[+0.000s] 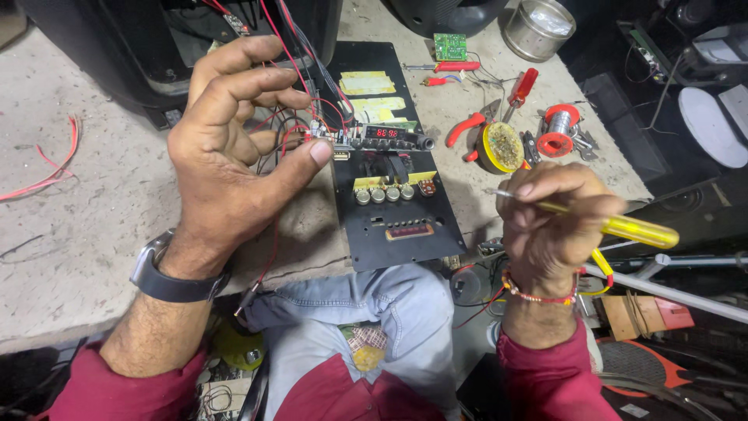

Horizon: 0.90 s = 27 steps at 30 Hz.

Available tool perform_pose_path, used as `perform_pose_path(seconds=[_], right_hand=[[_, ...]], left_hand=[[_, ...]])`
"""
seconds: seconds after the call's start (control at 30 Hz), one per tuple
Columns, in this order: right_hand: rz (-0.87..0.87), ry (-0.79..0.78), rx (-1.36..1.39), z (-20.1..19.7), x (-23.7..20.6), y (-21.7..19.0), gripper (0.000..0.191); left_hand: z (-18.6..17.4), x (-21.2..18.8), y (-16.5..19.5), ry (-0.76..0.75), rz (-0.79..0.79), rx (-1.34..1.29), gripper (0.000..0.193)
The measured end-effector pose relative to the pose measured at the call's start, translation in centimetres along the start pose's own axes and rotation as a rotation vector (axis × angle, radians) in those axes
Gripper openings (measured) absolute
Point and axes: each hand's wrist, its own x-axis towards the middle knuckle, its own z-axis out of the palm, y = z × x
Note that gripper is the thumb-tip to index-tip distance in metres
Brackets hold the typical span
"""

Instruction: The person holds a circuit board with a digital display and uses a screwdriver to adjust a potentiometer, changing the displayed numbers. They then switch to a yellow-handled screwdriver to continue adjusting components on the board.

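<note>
My left hand [234, 148] is raised over the workbench, its thumb and fingers pinched on a small circuit module [374, 137] with a lit red display and red and black wires [292, 70] running up from it. My right hand [549, 222] is closed on a yellow-handled screwdriver [623, 228], whose thin metal tip points left toward the module. Below the module lies a black control panel [393, 226] with a row of knobs [386, 193] and yellow tape patches.
A red-handled plier [465, 127], a red screwdriver [523, 86], a solder spool [559, 129], a round tin [501, 146], a small green board [449, 47] and a metal can [539, 30] lie on the stone bench [93, 226]. A black speaker cabinet [101, 47] stands behind.
</note>
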Motion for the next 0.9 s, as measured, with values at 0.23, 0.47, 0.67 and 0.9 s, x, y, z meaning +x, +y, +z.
perform_pose_path(seconds=[0.23, 0.47, 0.67, 0.9], right_hand=[[-0.130, -0.193, -0.314, 2.9, 5.2, 1.2, 0.027], [-0.199, -0.344, -0.398, 3.1, 8.2, 2.7, 0.017], [-0.246, -0.354, -0.445, 3.8, 8.1, 3.8, 0.017], [-0.317, -0.409, -0.418, 3.6, 8.0, 5.0, 0.019]], left_hand=[[0.1, 0.4, -0.1, 0.061, -0.055, 0.048, 0.034], [-0.3, 0.6, -0.6, 0.060, 0.010, 0.101, 0.018], [-0.4, 0.5, -0.2, 0.039, 0.023, 0.105, 0.016], [-0.2, 0.7, 0.9, 0.055, -0.064, 0.068, 0.020]])
